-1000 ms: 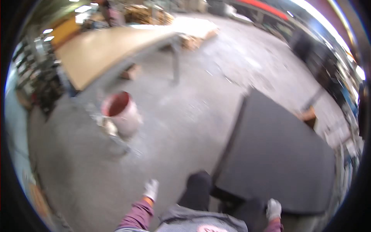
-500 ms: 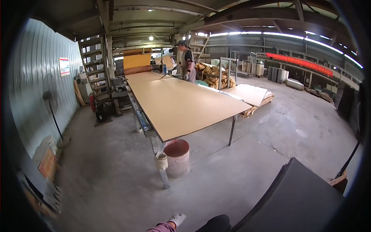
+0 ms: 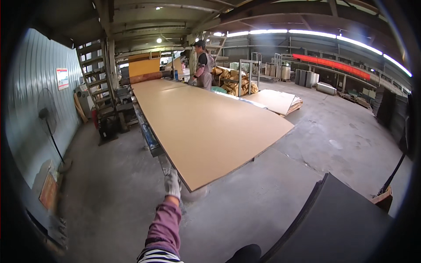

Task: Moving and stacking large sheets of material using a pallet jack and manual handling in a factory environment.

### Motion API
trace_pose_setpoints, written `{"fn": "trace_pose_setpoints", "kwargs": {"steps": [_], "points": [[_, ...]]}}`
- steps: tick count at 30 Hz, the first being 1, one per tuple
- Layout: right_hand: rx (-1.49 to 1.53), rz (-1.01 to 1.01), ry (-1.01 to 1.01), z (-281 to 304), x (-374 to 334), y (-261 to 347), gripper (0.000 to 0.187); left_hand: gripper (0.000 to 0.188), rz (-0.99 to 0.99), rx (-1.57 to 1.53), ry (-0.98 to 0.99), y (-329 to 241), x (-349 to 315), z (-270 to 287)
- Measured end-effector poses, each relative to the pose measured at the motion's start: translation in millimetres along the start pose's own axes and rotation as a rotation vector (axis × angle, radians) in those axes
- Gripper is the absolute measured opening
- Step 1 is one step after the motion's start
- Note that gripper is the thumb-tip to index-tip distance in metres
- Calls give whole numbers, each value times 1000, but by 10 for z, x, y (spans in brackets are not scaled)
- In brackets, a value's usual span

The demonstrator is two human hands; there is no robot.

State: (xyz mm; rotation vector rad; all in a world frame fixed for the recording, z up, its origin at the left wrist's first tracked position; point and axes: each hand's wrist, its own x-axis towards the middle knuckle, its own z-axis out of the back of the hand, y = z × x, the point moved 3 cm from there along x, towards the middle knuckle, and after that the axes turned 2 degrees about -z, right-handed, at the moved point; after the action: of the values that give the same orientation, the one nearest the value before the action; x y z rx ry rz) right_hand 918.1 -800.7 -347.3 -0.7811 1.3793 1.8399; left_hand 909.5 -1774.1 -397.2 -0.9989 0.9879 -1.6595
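My left hand [image 3: 173, 184], in a white knitted glove, is at the left edge of a large tan sheet [image 3: 206, 127], close to its near corner. Its fingers look closed on that edge, though the sheet's rim partly hides them. The board-like sheet lies flat on a long table frame [image 3: 147, 131], and its near end reaches out past the frame toward me. My right hand is out of view.
A stack of dark grey sheets [image 3: 333, 219] stands at lower right. Across the table a person [image 3: 204, 65] stands near a brown roller [image 3: 147, 78]. More tan sheets [image 3: 274, 101] lie stacked beyond the right side. A standing fan [image 3: 46, 115] and stairs [image 3: 94, 70] are at left.
My left hand has come up from the lower edge to the sheet's left edge. The sheet reaches nearer to me and covers the reddish bucket. The other person's arms have shifted.
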Motion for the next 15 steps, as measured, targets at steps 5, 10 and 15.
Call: {"fn": "trace_pose_setpoints", "kwargs": {"steps": [5,10,15], "points": [[-383,238,-42,-59,-15,193,24,90,236,-32,-47,-1360,-203,-323],[-276,326,-152,-175,-315,509,19,69,152,-179,30,-1940,-936,-355],[-256,216,-117,-187,-87,319,18,51,227,-458,68,129,-1924,-819]]}}
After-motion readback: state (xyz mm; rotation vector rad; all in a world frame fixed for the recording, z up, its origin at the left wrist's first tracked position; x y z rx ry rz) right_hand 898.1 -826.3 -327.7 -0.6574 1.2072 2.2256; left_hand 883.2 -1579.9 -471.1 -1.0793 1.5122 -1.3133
